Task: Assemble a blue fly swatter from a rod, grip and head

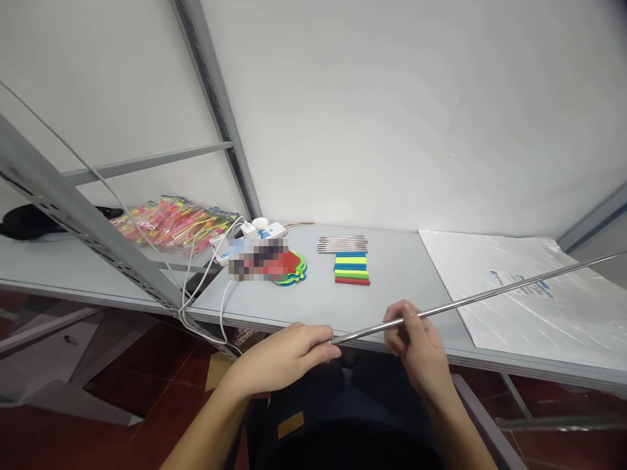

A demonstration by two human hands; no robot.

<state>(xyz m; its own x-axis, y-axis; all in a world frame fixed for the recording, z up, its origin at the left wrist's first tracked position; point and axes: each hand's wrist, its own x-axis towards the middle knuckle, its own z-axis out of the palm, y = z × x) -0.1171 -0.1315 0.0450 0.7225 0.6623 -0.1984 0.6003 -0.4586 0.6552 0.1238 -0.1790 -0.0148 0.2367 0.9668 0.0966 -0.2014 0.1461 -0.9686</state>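
A long thin metal rod [490, 295] runs from just in front of me up and out to the right, over the grey table [392, 287]. My left hand [289, 356] is closed on the rod's near end. My right hand [416, 343] pinches the rod a little further along, fingers curled round it. Both hands hover at the table's front edge, above my lap. On the table beyond them lie a stack of coloured strips [351, 267] and a bundle of metal rods [341, 244].
A large white sheet in plastic [533, 294] covers the table's right side. Coloured flat shapes [289, 267], a white power strip [267, 232] with cables and a pile of bright packets [171, 222] lie to the left. A slanted grey metal strut [83, 222] crosses the left foreground.
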